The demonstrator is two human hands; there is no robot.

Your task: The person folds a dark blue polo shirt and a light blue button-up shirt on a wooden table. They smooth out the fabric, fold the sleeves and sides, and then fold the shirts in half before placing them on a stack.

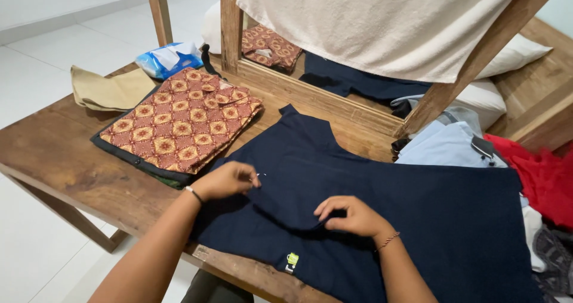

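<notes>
Left hand [227, 181] and right hand [352, 215] pinching dark navy cotton garment [418, 207] on brown wooden table [54, 154]; folded red patterned batik shirt [182, 121] just beyond left hand.

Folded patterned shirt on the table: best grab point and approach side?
Likely the near-left corner of the patterned shirt, coming from the table's open left edge. It lies flat and folded on a dark garment, so a low pinch under that corner can lift the whole fold. The wooden frame and blue packet crowd the far side; the left hand and navy shirt lie to its right.

white tiled floor [36, 70] — worn wooden table [59, 154].
</notes>
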